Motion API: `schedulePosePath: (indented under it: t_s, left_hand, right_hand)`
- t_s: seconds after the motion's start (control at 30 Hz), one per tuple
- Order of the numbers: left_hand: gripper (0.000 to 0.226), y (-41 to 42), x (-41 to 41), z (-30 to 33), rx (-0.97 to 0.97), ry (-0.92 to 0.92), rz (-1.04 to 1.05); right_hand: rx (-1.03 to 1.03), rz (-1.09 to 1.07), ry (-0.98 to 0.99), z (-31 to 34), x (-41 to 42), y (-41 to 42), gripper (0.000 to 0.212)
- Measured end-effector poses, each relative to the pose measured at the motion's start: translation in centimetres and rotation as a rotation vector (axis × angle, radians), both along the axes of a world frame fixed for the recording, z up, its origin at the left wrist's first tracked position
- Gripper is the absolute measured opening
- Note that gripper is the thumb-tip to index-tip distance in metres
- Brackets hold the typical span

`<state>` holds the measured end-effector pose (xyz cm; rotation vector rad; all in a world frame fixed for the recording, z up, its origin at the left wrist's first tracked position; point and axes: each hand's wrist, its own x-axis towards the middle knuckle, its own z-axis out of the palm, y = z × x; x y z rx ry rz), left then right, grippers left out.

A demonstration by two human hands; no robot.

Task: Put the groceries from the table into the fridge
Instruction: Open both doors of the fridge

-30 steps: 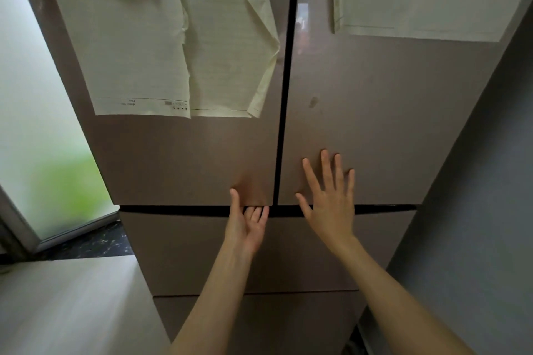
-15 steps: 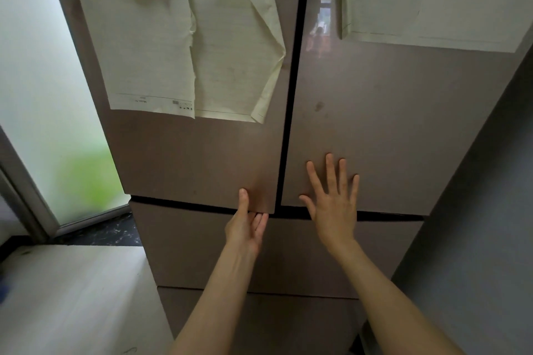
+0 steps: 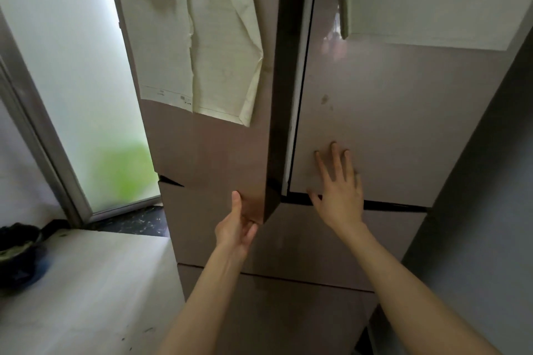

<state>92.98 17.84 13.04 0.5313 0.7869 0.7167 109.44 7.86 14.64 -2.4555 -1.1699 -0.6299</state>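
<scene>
left hand [image 3: 238, 228] gripping ajar fridge door [image 3: 207, 158] edge

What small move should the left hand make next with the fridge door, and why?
Probably keep pulling the left door wider. The left hand grips its bottom corner and it stands only slightly ajar, while the right hand lies flat on the closed right door.

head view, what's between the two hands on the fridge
In the head view, the dark side edge of the left door, pulled ajar, separates the left hand, gripping its bottom corner, from the right hand, flat on the right door.
</scene>
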Motion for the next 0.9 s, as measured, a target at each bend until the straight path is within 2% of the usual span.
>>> schedulePosePath:
  t_s: [0.07,0.2,0.27,0.37,0.47,0.53,0.63,0.67,0.73,0.8,0.9]
  left_hand:
    - [0.056,0.0,-1.5,-0.4,0.006,0.003,0.015]
    - [0.047,-0.1,-4.8,-0.2,0.042,0.0,0.024]
    - [0.038,-0.5,-6.1,0.7,0.101,0.059,0.041]
    - [0.031,-0.7,-7.4,0.9,0.28,0.214,0.048]
    - [0.028,-1.1,-8.5,0.7,0.51,0.404,0.173]
    - [0.028,-2.1,-9.4,1.5,0.751,0.494,0.347]
    - [0.035,-3.5,-11.2,2.8,1.241,0.463,0.505]
    - [0.039,-3.4,-11.7,2.8,1.395,0.48,0.509]
    - [0.047,-2.7,-13.0,2.8,1.64,0.634,0.489]
    - [0.055,-1.8,-14.8,2.6,1.779,0.83,0.467]
    - [0.062,-0.4,-17.7,2.1,1.929,0.976,0.358]
  right_hand:
    - [0.05,0.06,0.167,1.2,-1.1,0.4,0.073]
    - [0.365,0.388,0.907,4.2,-6.7,1.6,0.071]
    - [0.464,0.467,1.075,4.7,-9.2,2.0,0.072]
    - [0.531,0.47,1.083,4.1,-10.6,2.0,0.076]
    - [0.501,0.443,1.049,3.8,-11.1,1.7,0.077]
    - [0.492,0.436,1.034,4.0,-11.9,1.7,0.079]
    - [0.506,0.391,0.972,4.1,-13.9,1.8,0.077]
    - [0.517,0.373,0.944,4.1,-14.7,1.8,0.076]
    - [0.546,0.341,0.904,4.0,-16.4,1.9,0.073]
    - [0.577,0.323,0.872,3.9,-18.3,2.1,0.071]
    - [0.619,0.291,0.817,3.7,-21.4,2.8,0.069]
